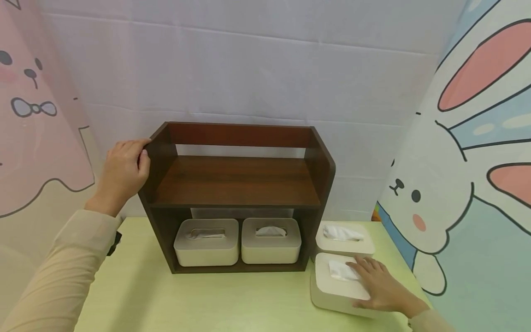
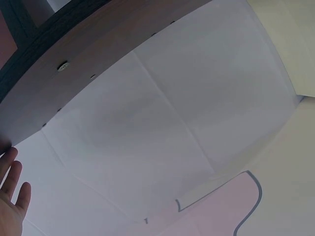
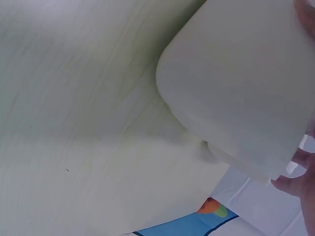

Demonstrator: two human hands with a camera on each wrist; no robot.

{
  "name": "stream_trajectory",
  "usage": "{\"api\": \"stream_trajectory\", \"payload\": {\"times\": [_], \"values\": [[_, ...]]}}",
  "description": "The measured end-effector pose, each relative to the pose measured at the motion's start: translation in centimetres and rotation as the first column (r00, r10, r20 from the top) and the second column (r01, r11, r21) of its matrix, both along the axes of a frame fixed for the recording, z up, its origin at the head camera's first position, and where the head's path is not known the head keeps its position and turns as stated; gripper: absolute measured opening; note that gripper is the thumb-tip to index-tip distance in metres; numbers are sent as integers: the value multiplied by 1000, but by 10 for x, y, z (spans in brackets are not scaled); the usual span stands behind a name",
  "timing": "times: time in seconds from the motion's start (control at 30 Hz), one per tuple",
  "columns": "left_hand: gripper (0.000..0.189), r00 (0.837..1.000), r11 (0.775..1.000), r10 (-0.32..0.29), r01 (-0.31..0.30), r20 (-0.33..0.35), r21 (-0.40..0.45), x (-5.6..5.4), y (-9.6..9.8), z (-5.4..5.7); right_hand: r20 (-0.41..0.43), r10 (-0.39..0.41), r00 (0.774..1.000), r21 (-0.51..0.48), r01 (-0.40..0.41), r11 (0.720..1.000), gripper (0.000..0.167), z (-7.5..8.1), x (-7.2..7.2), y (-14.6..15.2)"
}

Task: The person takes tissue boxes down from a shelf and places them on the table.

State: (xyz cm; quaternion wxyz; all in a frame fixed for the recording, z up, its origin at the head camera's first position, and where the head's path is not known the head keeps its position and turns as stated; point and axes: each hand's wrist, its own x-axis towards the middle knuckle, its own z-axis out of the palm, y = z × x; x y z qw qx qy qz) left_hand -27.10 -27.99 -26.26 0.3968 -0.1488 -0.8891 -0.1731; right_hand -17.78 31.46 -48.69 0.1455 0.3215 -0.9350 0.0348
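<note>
My left hand (image 1: pixel 124 173) touches the upper left side panel of a dark brown two-tier wooden shelf (image 1: pixel 240 180); in the left wrist view, its fingers (image 2: pixel 11 179) look extended, one fingertip meeting the panel edge. On the right, my right hand (image 1: pixel 379 286) spans the lid of a white tissue box (image 1: pixel 332 295), thumb at the near edge and fingers toward the far one. That box's underside is hidden. Right behind it is another white tissue box (image 1: pixel 365 244) with tissue sticking out. Side by side in the lower tier sit a left tissue box (image 1: pixel 206 256) and a right tissue box (image 1: pixel 271 254).
The shelf stands on a pale yellow-green table (image 1: pixel 232 299), near a white cloth backdrop (image 1: pixel 249 69). A pink cartoon curtain (image 1: pixel 41 147) hangs at the left. A rabbit-print curtain (image 1: pixel 477 258) borders the table on the right. The shelf's upper tier has side panels and a back rail.
</note>
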Motion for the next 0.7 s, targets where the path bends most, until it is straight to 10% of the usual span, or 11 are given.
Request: {"api": "stream_trajectory", "payload": {"times": [0.7], "values": [[33,1000,1000,-6,6,-13,3,0,0,0,235,-37,971,30,30,999,105,19,-5,6]]}}
